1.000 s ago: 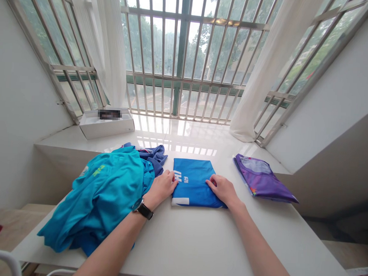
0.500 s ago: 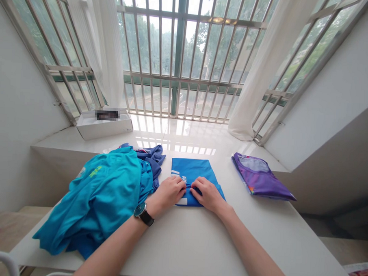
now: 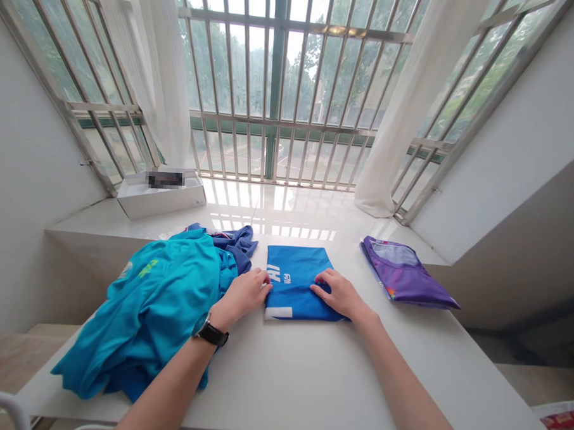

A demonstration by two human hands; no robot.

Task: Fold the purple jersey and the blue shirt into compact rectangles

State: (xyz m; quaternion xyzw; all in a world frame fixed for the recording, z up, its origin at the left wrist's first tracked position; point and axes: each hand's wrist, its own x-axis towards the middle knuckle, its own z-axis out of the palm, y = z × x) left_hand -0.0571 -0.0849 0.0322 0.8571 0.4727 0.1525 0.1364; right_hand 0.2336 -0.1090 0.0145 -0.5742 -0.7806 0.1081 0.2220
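Note:
A blue shirt (image 3: 304, 264) with white lettering lies folded into a flat, roughly square bundle on the white table. At its left edge is my left hand (image 3: 246, 294), fingers bent and loosely apart, their tips touching the cloth. My right hand (image 3: 337, 292) rests on the right side of the bundle, thumb and fingers spread with the tips on the fabric. Small creases run across the shirt between the hands. A watch (image 3: 210, 330) with a black strap is on my left wrist. Neither hand lifts the cloth.
A loose heap of teal shirts (image 3: 169, 305) covers the table's left side, with a dark blue garment (image 3: 242, 243) behind it. On the right lies a folded purple garment (image 3: 412, 277). An open white box (image 3: 161, 203) stands on the windowsill (image 3: 278, 208).
My hands have moved apart from the shirt's middle, the left one to the left edge and the right one rightward. More of the white lettering now shows, and the cloth looks flatter.

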